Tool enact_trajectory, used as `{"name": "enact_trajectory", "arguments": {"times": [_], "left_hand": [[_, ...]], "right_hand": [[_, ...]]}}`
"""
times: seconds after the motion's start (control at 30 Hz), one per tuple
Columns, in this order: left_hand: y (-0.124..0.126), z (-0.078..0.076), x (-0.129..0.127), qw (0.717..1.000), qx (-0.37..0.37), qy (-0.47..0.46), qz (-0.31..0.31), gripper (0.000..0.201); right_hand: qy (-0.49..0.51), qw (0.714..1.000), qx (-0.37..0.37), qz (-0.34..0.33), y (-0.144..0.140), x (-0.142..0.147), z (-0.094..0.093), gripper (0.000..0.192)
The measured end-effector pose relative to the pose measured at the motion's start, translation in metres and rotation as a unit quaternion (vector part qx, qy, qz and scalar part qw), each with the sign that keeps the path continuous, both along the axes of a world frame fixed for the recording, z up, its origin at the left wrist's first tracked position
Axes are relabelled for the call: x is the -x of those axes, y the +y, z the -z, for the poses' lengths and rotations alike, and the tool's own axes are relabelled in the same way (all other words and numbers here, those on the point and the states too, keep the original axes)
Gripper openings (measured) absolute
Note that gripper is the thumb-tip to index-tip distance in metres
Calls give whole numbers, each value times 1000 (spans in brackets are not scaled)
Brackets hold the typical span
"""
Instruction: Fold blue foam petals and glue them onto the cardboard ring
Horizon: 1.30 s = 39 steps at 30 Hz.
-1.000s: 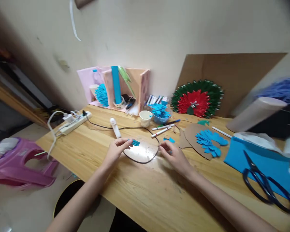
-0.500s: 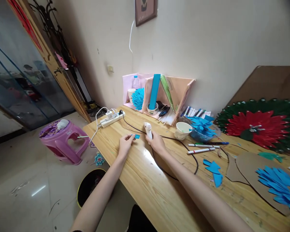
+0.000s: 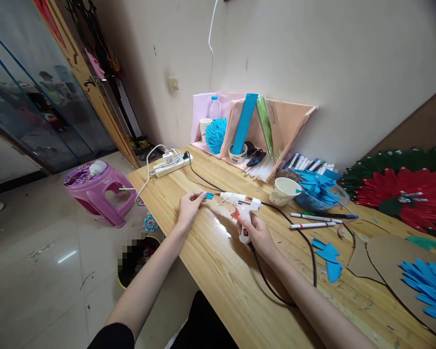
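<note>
While the right hand wraps the glue gun, nozzle toward 9 o'clock, the left hand pinches a blue paper strip at its tip. Looks unglued yet; the cardboard at 3 o'clock is only part covered.

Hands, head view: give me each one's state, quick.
Left hand: pinching a small blue paper piece.
Right hand: closed around the glue gun.
</note>
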<state>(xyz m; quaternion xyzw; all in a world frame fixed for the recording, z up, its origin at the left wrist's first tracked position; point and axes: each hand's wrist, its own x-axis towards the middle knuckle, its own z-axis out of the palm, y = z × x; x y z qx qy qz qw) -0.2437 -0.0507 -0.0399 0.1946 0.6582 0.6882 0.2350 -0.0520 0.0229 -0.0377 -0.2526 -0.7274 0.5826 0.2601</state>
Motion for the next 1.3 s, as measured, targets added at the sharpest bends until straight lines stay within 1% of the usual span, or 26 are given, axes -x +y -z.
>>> {"name": "enact_trajectory", "arguments": {"times": [0.2,0.4,0.53,0.73,1.07,1.3], "left_hand": [[0,-7,-6,1000,11,8,26,31],[0,-6,-6,999,14,15,40,30],[0,-5,-6,999,15,19,44,29],[-1,-5,-7,998,24,29,49,30],[-1,-5,-7,998,20,27,51,29],[-2,-5,-8,998,10,27,48,29]], "right_hand": [[-8,1000,-6,6,3,1,5,38],[-2,1000,-6,-12,2,0,9,35],[-9,1000,-14,-18,1,0,8,33],[-27,999,-28,-17,1,0,4,38],[-38,999,-21,-18,1,1,8,36],[-45,998,-30,-7,1,0,7,37]]}}
